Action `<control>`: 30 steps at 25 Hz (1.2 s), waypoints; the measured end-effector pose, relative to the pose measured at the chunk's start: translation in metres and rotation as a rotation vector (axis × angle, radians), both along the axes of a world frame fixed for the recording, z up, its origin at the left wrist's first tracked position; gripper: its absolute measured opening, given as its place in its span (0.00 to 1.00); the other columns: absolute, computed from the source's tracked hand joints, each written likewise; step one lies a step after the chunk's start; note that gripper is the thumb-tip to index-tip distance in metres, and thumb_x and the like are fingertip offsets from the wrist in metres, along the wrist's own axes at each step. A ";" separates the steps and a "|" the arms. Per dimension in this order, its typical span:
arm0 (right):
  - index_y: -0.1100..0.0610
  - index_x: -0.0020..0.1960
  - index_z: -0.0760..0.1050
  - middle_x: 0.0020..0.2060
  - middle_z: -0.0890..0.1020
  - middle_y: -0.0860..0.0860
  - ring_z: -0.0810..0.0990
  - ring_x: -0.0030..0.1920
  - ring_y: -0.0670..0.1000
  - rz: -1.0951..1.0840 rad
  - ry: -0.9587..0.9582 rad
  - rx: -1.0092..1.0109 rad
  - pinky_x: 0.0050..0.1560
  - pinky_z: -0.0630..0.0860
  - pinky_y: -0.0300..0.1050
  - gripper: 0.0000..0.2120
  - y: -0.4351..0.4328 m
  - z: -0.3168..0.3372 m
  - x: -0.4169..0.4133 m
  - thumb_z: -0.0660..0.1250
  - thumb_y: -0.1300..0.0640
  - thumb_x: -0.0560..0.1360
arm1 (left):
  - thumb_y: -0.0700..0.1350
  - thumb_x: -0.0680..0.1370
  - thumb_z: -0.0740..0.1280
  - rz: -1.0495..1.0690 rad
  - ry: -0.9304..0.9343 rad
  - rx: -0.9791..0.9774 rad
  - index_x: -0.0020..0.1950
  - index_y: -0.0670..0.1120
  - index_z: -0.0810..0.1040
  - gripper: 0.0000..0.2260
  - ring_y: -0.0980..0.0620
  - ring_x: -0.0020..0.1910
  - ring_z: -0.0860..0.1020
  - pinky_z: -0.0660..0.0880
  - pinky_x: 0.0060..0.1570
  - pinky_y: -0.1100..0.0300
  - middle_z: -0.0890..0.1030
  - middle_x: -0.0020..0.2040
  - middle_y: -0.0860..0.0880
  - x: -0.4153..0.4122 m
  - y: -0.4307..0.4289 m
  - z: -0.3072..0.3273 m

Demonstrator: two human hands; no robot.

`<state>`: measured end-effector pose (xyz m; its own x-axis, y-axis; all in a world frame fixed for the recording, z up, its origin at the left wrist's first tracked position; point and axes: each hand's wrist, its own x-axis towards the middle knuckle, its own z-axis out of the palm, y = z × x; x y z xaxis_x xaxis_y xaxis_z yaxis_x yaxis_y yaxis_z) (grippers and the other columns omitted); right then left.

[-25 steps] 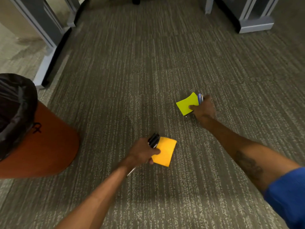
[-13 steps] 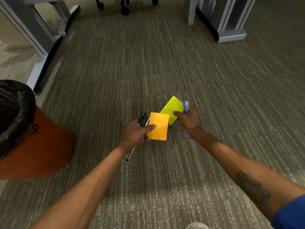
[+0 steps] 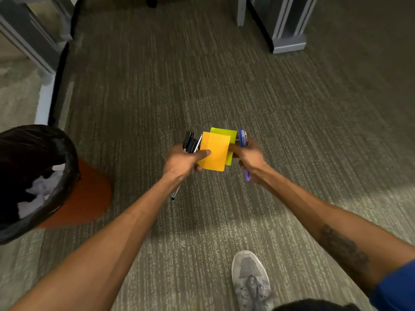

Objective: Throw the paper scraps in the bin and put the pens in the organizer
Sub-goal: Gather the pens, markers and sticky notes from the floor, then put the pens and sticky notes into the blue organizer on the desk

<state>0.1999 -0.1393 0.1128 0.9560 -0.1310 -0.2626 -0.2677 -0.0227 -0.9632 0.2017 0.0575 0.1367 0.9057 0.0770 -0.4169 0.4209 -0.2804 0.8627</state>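
Note:
My left hand (image 3: 183,161) grips several dark pens (image 3: 190,142) together with an orange paper scrap (image 3: 214,151), thumb pressed on the paper. My right hand (image 3: 248,157) holds a blue pen (image 3: 242,138) and a yellow-green paper scrap (image 3: 224,133), which sits behind the orange one. Both hands meet above the carpet, the papers overlapping. An orange bin (image 3: 89,196) with a black liner stands at the left, with white crumpled paper inside. No organizer is in view.
Grey desk legs (image 3: 287,41) stand at the far right and a metal frame (image 3: 33,48) at the far left. My grey shoe (image 3: 250,279) rests on the carpet (image 3: 202,75) at the bottom.
Both hands lifted off the carpet with their papers and pens and came together in the middle. The view rose, and my shoe came into sight.

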 end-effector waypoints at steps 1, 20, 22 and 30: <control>0.53 0.45 0.76 0.30 0.81 0.46 0.75 0.24 0.41 0.021 0.030 -0.020 0.20 0.67 0.36 0.03 -0.002 0.018 -0.007 0.69 0.59 0.73 | 0.51 0.66 0.80 -0.008 0.014 0.012 0.47 0.45 0.80 0.16 0.52 0.25 0.80 0.78 0.30 0.56 0.84 0.40 0.48 -0.006 0.000 0.018; 0.56 0.47 0.76 0.29 0.78 0.44 0.71 0.22 0.40 -0.113 -0.035 0.135 0.19 0.65 0.35 0.08 0.004 0.385 -0.078 0.73 0.54 0.73 | 0.42 0.71 0.75 0.096 0.008 -0.176 0.50 0.42 0.83 0.10 0.52 0.30 0.82 0.66 0.20 0.67 0.85 0.33 0.45 -0.047 -0.002 0.383; 0.57 0.48 0.76 0.31 0.78 0.48 0.70 0.22 0.43 -0.105 -0.036 0.123 0.19 0.64 0.36 0.09 0.005 0.422 -0.084 0.73 0.53 0.74 | 0.42 0.71 0.74 0.136 0.027 -0.260 0.53 0.40 0.83 0.12 0.51 0.34 0.84 0.68 0.21 0.67 0.87 0.39 0.43 -0.050 0.001 0.419; 0.53 0.52 0.76 0.30 0.82 0.43 0.76 0.24 0.39 -0.104 -0.141 0.140 0.21 0.68 0.32 0.04 0.011 0.576 -0.103 0.69 0.56 0.77 | 0.47 0.78 0.69 0.234 0.259 -0.693 0.51 0.41 0.81 0.09 0.50 0.36 0.84 0.79 0.34 0.61 0.86 0.49 0.42 -0.063 -0.005 0.561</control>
<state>0.0971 -0.1286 0.6883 0.9678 -0.2028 -0.1494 -0.1237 0.1341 -0.9832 0.1388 0.0526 0.6977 0.7651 -0.1013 -0.6358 0.6147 0.4086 0.6747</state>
